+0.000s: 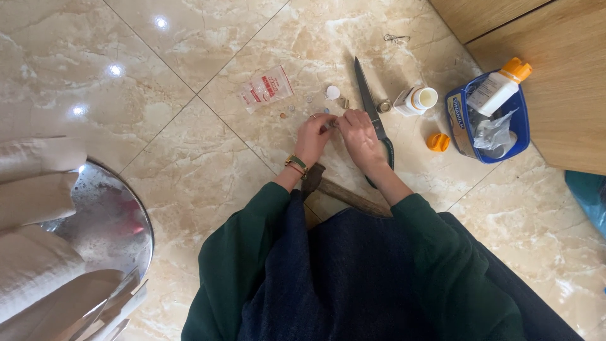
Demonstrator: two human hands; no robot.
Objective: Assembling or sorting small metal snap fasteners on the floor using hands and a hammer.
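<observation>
Fingertips of both our hands meet over a tiny object (331, 124) that we pinch between them, just above the marble floor (189, 177); it is too small for us to tell what it is. Our left hand (314, 137) is curled, its fingers drawn in toward the small piece, with a gold bracelet (295, 165) on the wrist. Our right hand (360, 136) is likewise closed down at the fingertips, touching the left hand at the pinch.

Just beside our right hand lie large scissors (371, 110), blades pointing away from us and the dark handles partly under the wrist. A wooden-handled tool (341, 192) lies on the floor between our forearms, near our lap. Beyond the hands we see several small round pieces scattered on the tile, among them a white disc (332, 92) and a little metal ring (384, 106). A small clear packet with red print (266, 88) lies further to the left.

To the right stand an open white bottle (416, 100) lying on its side and an orange cap (437, 142) near it. A blue tub (486, 120) holds another white bottle with an orange cap (500, 87) and a crumpled clear bag. At far left we see a round metal tray (110, 221).
</observation>
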